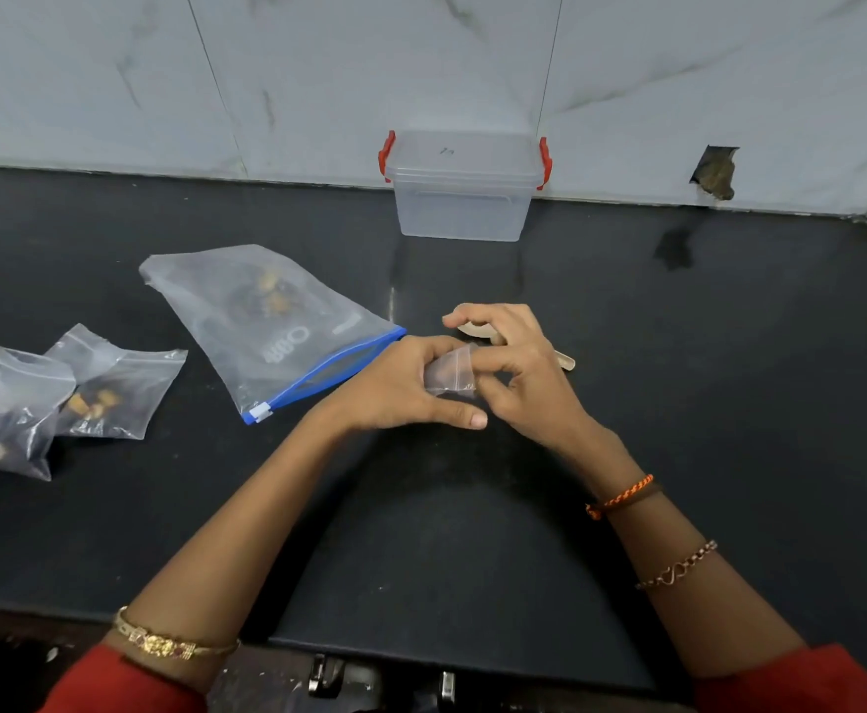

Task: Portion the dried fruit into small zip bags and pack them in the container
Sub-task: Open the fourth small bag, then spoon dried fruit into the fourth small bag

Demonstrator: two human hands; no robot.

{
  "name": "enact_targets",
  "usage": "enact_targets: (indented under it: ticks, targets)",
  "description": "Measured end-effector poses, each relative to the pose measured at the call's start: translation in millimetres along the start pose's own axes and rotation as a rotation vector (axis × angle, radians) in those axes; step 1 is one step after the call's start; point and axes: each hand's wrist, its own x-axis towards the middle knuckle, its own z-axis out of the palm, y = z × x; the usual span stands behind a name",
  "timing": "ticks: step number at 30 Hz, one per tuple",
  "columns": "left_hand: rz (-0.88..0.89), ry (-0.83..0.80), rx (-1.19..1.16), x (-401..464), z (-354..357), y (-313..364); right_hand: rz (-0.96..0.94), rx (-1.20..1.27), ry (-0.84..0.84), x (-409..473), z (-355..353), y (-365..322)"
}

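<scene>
Both hands meeting, left hand (405,385) and right hand (518,373) pinching small zip bag (451,375), contents perhaps fruit.

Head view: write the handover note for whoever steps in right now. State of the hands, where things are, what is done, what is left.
Left hand and right hand: both pinch one small bag just above the counter; its contents are unclear.
Big bag: lies left of the hands, a little dried fruit inside; whether the slider is shut is unclear.
Filled bags: two at far left on the counter.
Spoon: on the counter, mostly hidden under the right hand.
Container: at the wall, lid on.
Done: two bags portioned.
Left: finish this bag, open the container, pack all bags inside.
</scene>
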Motion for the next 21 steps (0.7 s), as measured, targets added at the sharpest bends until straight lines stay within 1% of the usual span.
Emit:
enact_targets:
  ticks: [2,4,9,13,15,17,19,21]
  targets:
    - [0.010,-0.054,0.033,1.0,1.0,0.4,-0.032,-0.053,-0.013,0.2,2.3,1.4]
    - [0.014,-0.071,0.035,2.4,2.5,-0.4,-0.028,-0.087,-0.034,-0.4,1.8,1.8]
    - [0.002,0.053,0.075,0.4,-1.0,-6.7,-0.040,-0.236,-0.132,-1.9,-4.3,-0.3]
    - [-0.022,0.035,0.149,-2.4,-1.6,-3.1,-0.091,-0.275,-0.161,-1.2,-7.3,-1.7]
    - [-0.032,0.042,0.175,-2.4,-0.3,-3.0,-0.138,-0.286,-0.142,-1.3,-7.0,-1.7]
    - [-0.041,0.051,0.174,-2.7,0.9,-4.5,-0.158,-0.267,-0.085,-1.3,-5.7,-1.1]
    - [-0.040,0.087,0.170,-4.2,2.1,-4.6,-0.103,-0.146,-0.002,-0.7,-6.1,-2.4]
    - [-0.049,0.194,0.177,-6.7,0.9,-2.6,0.018,0.022,0.095,0.1,-9.1,-3.6]
